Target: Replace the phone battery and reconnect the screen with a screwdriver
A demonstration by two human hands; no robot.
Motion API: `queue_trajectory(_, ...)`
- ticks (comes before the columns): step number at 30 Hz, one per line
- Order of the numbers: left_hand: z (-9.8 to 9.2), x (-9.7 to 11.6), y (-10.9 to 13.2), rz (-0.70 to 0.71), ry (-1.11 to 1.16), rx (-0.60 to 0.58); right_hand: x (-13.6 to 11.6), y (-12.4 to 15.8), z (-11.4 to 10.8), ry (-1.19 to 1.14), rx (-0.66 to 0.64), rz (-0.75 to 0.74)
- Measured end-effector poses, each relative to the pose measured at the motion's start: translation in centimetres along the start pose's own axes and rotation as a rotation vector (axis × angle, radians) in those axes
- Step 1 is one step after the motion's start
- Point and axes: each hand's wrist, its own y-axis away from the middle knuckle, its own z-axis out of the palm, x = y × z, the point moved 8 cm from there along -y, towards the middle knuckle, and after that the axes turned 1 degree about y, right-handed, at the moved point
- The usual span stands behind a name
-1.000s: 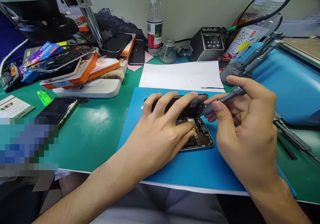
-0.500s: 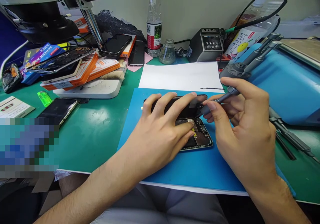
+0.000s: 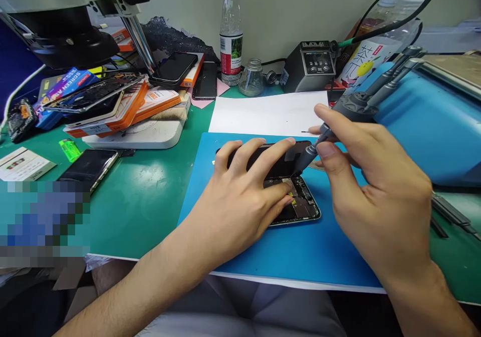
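Observation:
An opened phone [image 3: 300,208] lies on the blue mat [image 3: 278,249], its inner boards showing. A black screen panel [image 3: 278,160] rests tilted over its far side. My left hand [image 3: 240,197] lies on the phone with fingers spread, some on the black panel, one on the boards. My right hand [image 3: 368,187] pinches a grey screwdriver [image 3: 310,151]. Its tip points down at the phone's upper right corner, under the panel's edge.
A white paper sheet [image 3: 270,112] lies behind the mat. A grey control box [image 3: 310,66], glass jar [image 3: 252,76] and bottle [image 3: 232,31] stand at the back. Phones and orange boxes [image 3: 112,104] pile at the left under a microscope arm [image 3: 56,21]. Tools [image 3: 451,217] lie at the right.
My right hand has lifted and tilted the screwdriver more upright, its tip staying near the phone's corner. My left hand has stayed put on the phone.

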Motion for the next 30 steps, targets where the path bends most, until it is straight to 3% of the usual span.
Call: queue_trajectory(30, -0.09, -0.05, -0.1, -0.01, 0.005, -0.004, 0.43, 0.05, -0.27, -0.039, -0.001, 0.077)
